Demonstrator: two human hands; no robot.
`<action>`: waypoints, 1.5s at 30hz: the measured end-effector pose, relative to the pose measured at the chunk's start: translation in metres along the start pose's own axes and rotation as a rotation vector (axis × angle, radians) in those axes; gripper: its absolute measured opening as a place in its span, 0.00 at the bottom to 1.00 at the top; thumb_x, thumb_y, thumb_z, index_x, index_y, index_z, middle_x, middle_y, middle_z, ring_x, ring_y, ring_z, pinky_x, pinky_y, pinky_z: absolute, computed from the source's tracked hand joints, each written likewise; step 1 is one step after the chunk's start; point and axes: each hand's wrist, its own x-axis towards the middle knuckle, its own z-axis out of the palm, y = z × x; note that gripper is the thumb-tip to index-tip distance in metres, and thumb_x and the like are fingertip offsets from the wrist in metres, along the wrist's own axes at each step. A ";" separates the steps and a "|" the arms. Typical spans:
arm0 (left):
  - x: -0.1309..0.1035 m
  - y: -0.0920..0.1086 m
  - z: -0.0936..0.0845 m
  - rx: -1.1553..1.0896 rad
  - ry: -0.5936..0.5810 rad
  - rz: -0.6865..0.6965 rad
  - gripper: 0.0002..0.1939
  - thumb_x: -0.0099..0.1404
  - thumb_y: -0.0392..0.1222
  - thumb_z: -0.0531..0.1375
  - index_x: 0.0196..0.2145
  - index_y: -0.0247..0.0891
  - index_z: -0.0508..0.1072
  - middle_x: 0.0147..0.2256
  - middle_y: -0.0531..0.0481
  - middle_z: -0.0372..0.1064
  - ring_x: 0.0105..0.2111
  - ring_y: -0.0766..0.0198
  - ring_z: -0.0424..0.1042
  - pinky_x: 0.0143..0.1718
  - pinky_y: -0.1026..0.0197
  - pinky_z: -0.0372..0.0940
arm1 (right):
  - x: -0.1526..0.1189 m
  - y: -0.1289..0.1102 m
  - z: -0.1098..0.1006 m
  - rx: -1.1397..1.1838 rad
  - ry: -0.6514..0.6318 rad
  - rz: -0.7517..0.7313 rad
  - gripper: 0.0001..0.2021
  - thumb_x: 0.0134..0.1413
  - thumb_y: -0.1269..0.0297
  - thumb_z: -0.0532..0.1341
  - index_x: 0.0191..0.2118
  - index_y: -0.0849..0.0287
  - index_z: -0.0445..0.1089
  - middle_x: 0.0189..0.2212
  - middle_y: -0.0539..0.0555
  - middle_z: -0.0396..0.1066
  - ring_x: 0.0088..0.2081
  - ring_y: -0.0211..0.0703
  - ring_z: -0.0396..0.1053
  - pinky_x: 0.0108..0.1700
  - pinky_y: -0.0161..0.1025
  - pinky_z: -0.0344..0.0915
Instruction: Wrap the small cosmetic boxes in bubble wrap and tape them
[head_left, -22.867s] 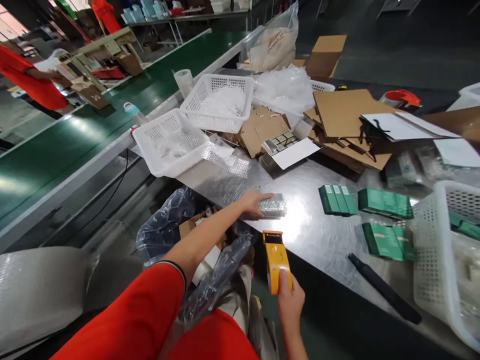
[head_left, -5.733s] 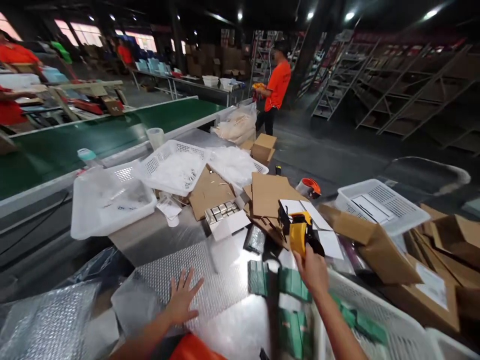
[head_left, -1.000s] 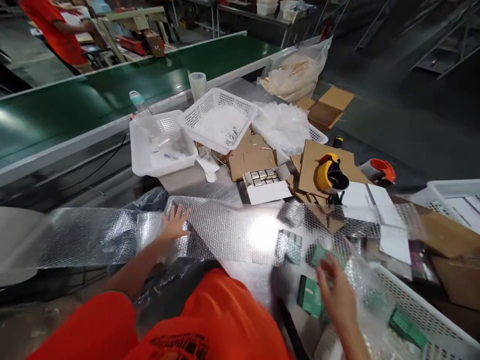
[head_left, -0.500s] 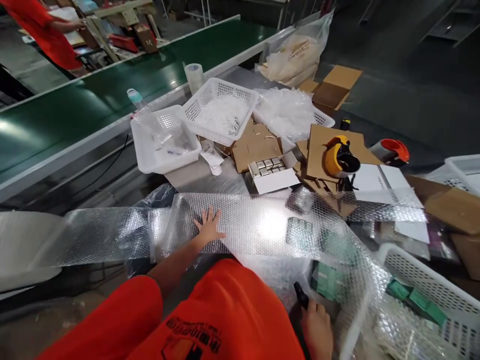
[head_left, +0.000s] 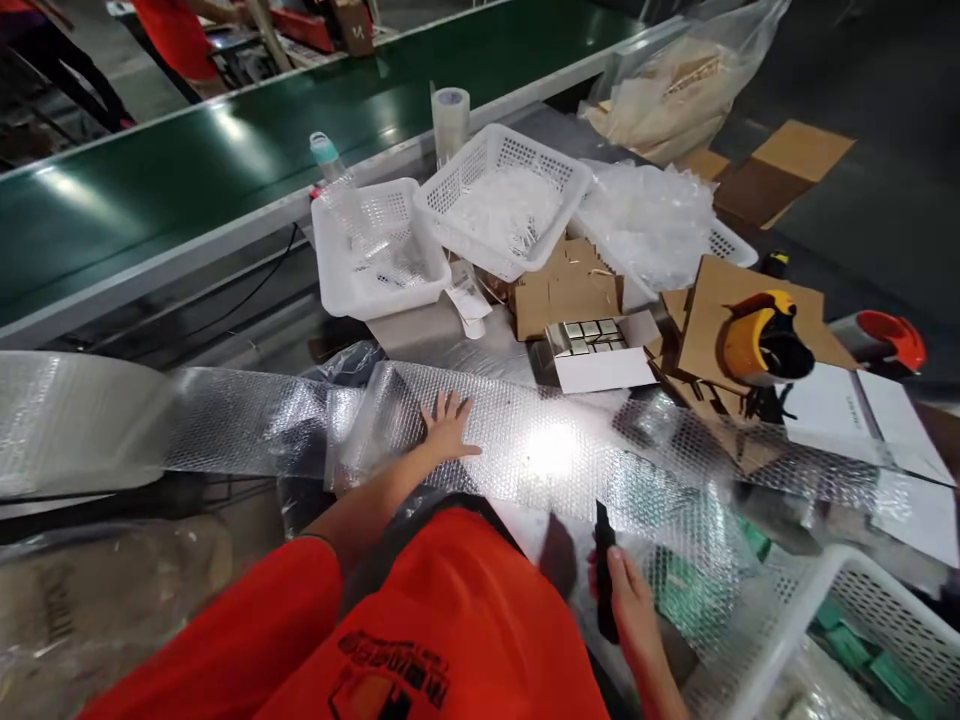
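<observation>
A wide strip of clear bubble wrap [head_left: 510, 440] lies across the metal table, running from a big roll [head_left: 82, 420] at the far left. My left hand [head_left: 448, 430] rests flat on the wrap with its fingers spread, holding nothing. Lower right of it, my right hand [head_left: 626, 590] is closed around a black utility knife [head_left: 605, 575], its blade pointing up and away near the wrap's front edge. Green packets [head_left: 686, 590] show through the wrap to the right of the knife.
White baskets [head_left: 502, 205] stand at the back beside a green conveyor [head_left: 300, 120]. A box of small metallic items [head_left: 604, 370] and a yellow tape dispenser [head_left: 765, 340] sit beyond the wrap. Another basket [head_left: 795, 620] holds green packets at right. People in red stand across the conveyor.
My right hand has raised the knife, which now points up towards the wrap. My left hand stays spread on the wrap. The camera view has shifted, and the basket at right sits differently.
</observation>
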 end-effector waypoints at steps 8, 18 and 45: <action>0.009 -0.050 -0.014 0.025 -0.014 0.027 0.63 0.51 0.60 0.70 0.73 0.48 0.37 0.72 0.41 0.16 0.69 0.28 0.18 0.58 0.16 0.26 | 0.038 -0.049 0.023 0.188 -0.137 0.051 0.26 0.42 0.37 0.63 0.37 0.55 0.67 0.29 0.52 0.73 0.26 0.44 0.70 0.28 0.41 0.68; 0.022 -0.072 -0.037 -0.021 0.039 0.075 0.57 0.55 0.63 0.67 0.72 0.43 0.43 0.73 0.39 0.24 0.71 0.32 0.22 0.63 0.22 0.24 | 0.075 -0.134 0.131 -1.106 -0.344 -0.316 0.21 0.70 0.56 0.44 0.55 0.58 0.67 0.44 0.62 0.73 0.42 0.50 0.76 0.38 0.41 0.66; 0.027 -0.046 -0.029 0.060 0.086 0.026 0.53 0.57 0.52 0.67 0.72 0.41 0.44 0.73 0.38 0.24 0.72 0.38 0.25 0.65 0.24 0.27 | 0.105 -0.180 0.225 -1.328 -0.451 -0.423 0.22 0.71 0.53 0.45 0.53 0.59 0.68 0.45 0.64 0.75 0.44 0.48 0.76 0.42 0.40 0.67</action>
